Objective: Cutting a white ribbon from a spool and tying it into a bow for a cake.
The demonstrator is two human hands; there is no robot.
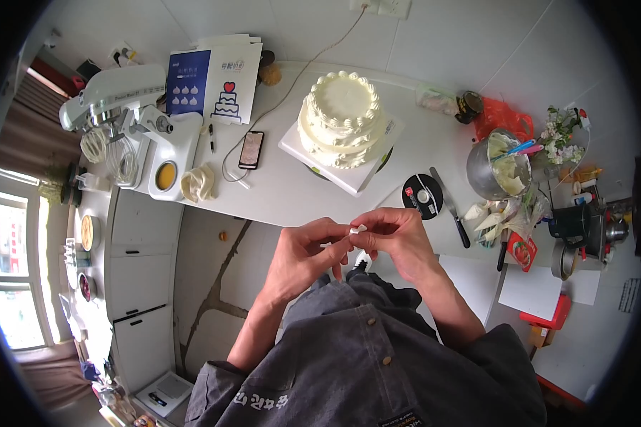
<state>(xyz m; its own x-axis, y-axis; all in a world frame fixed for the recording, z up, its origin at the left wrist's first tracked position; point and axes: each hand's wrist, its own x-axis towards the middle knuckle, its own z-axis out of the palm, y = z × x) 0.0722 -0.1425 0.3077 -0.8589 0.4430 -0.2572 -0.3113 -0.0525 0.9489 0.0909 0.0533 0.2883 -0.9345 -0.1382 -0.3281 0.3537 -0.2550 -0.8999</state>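
Note:
Between the fingertips of both my hands is a small white piece (358, 230), too small to name surely. My left hand (307, 253) pinches it from the left. My right hand (398, 237) grips it with thumb and forefinger from the other side. Both hands are in front of my dark apron, at the near edge of the white worktop (278, 200). Beyond them stands a two-tier cake (344, 120) in pale cream, with piped swirls around its top rim. It sits on a white square cake board (358, 181), above a partly hidden round base.
Right of the cake lie a black reel (422, 196), a palette knife (450, 205), filled piping bags (494, 219) and a steel bowl (475, 168) holding cream and spatulas. Leftward are a phone (251, 150) on a cable, a crumpled cloth (197, 183) and a stand mixer (123, 96).

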